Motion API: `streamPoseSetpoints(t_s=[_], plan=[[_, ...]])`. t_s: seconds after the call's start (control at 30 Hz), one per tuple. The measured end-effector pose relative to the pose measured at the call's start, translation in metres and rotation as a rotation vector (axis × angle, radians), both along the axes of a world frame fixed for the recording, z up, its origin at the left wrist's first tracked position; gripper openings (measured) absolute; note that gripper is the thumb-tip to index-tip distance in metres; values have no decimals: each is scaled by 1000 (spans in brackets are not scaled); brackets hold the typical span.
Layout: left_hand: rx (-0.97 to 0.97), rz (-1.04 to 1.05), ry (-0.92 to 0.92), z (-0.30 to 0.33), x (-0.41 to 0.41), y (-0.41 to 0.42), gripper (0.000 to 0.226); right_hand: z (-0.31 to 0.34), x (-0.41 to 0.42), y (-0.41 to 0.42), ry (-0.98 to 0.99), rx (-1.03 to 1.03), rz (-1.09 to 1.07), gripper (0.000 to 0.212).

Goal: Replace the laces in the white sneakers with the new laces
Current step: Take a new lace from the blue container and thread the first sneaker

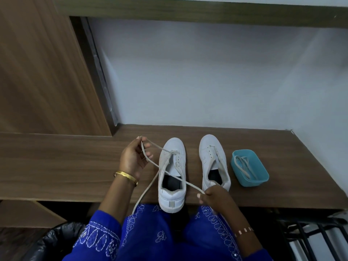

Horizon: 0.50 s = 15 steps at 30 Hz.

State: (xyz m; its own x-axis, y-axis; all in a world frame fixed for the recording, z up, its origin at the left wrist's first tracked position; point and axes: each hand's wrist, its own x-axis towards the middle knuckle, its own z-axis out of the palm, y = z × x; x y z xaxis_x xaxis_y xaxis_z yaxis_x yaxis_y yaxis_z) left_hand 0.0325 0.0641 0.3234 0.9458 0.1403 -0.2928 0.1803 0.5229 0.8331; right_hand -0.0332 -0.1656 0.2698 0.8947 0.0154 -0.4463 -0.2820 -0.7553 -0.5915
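Note:
Two white sneakers stand side by side on the wooden desk, toes pointing away from me. The left sneaker [172, 174] has a beige lace [150, 182] through its front eyelets only. My left hand [133, 159] pinches one strand of this lace up and to the left of the toe. My right hand [214, 196] grips the other strand by the heel of the right sneaker [213, 161]. The strands cross over the left shoe's opening. A loose lace end hangs past the desk edge toward my lap. The right sneaker is loosely laced.
A small teal tub [249, 170] holding another beige lace [244, 165] stands right of the sneakers. The wooden desk [75, 162] ends at a pale wall behind. A black-lined bin [54, 240] sits below left, and a dark rack [310, 236] below right.

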Motion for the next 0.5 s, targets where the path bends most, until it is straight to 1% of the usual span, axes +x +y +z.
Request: streamPoseSetpoints(t_s=[0.03,0.1,0.17,0.2,0.27,0.3,0.37,0.4,0.47,0.5], plan=[[55,-24,24,-3,-1,2,32,-1,-1,1,-24,-11,-9,34],[248,-139,124,-9,-4,6,41,-4,-2,5,-115,-38,-46,36],[516,-279,241,-20,-7,8,49,-4,-3,11,-205,-39,-80,37],[684,-343,286,-28,-8,8,52,-3,-3,14,-233,-14,-104,37],[978,-434,334,-42,-9,8,53,-1,-2,20,-257,57,-168,36],[1108,-459,331,-49,-10,7,50,0,-1,21,-290,85,-188,32],[1365,-453,293,-58,-11,7,43,1,2,24,-356,90,-194,19],[1451,-417,265,-59,-11,4,40,4,3,25,-358,104,-200,20],[1532,-339,240,-59,-9,-3,32,5,5,27,-343,181,-227,32],[1572,-287,224,-58,-7,-8,31,4,7,27,-337,215,-243,35]])
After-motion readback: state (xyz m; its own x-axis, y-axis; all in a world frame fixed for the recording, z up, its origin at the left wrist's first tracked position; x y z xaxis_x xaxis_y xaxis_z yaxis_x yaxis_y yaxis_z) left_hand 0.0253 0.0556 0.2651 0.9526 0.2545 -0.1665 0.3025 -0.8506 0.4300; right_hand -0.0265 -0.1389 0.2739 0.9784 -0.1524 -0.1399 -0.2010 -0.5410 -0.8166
